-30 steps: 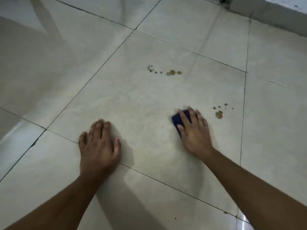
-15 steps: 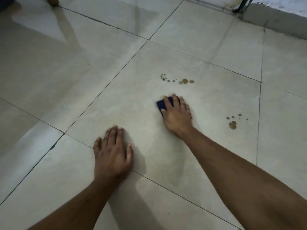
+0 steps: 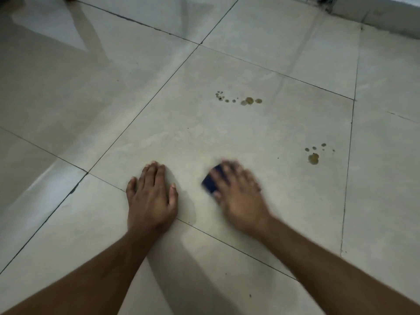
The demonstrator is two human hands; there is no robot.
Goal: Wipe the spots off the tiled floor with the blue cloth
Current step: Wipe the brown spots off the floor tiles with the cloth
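Pressing the blue cloth (image 3: 211,181) flat, right hand (image 3: 241,196) blurred, fingers extended — left hand (image 3: 151,196) splayed on the floor (image 3: 227,137).

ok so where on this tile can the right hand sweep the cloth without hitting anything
Bare tile lies between the right hand on the blue cloth and the far row of spots, and again rightward toward the spot cluster. Tightest is the narrow gap to the left hand, planted flat beside it.
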